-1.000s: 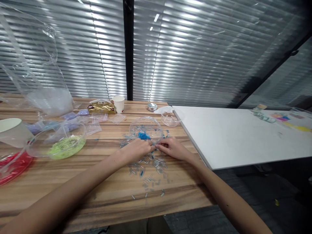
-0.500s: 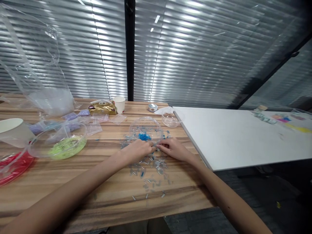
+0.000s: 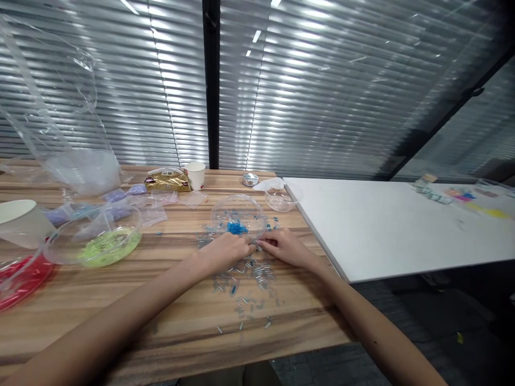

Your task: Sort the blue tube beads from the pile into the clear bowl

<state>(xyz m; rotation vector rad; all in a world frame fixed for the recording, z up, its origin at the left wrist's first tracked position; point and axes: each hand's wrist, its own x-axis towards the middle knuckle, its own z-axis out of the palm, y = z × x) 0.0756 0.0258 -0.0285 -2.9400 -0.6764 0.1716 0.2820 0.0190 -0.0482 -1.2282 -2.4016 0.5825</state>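
Observation:
My left hand [image 3: 230, 250] and my right hand [image 3: 282, 246] meet fingertip to fingertip at the near edge of a clear round dish [image 3: 257, 206]. Fingers on both are closed in a pinch; whatever lies between them is too small to make out. Inside the dish sits a small heap of blue tube-like pieces [image 3: 237, 228]. Around and in front of the hands, many small clear tube-like pieces [image 3: 261, 272] lie scattered on the wooden table [image 3: 181, 332], with a few blue ones among them.
To the left are a clear dish with green pieces [image 3: 110, 246], a dish with red pieces [image 3: 28, 279], a paper cup [image 3: 20, 220] and small plastic bags [image 3: 155, 214]. A gold packet [image 3: 167, 181] and another cup [image 3: 196, 176] stand behind. A white table [image 3: 386, 230] adjoins on the right.
The view has shifted slightly. Both hands stay pinched together at the dish's near edge, with hardly any movement.

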